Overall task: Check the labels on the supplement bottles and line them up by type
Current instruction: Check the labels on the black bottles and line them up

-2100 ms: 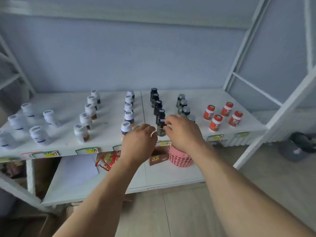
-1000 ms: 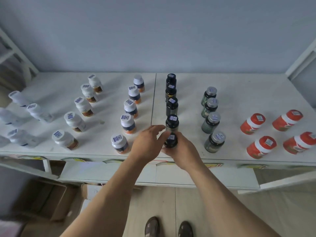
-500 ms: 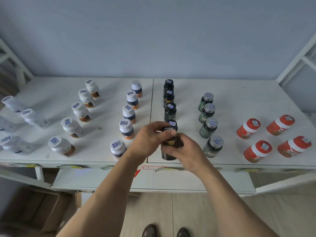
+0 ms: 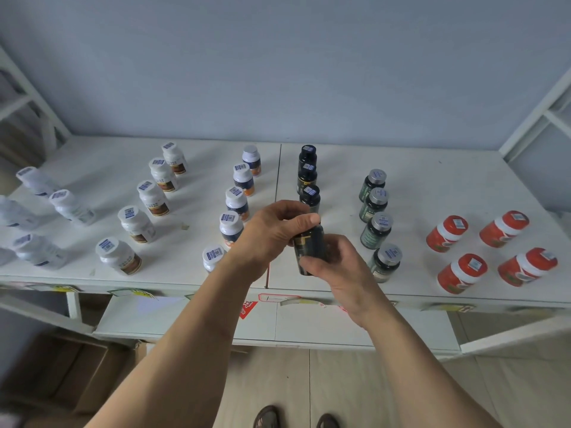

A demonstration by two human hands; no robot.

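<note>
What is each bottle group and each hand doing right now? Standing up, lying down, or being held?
Black bottle: lifted, held in both hands.
Left hand: grips the bottle's top.
Right hand: grips the bottle's lower part.
Black row: upright, capped, in line.
Green row: upright, capped, in line.
Red bottles: upright, capped, two rows.
White row: upright, capped.

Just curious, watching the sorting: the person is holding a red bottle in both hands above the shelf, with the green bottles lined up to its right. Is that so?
Not quite. The head view shows the held bottle is black with a gold label, not red. Both the left hand and right hand grip it, and the green bottles do stand to its right.
</note>
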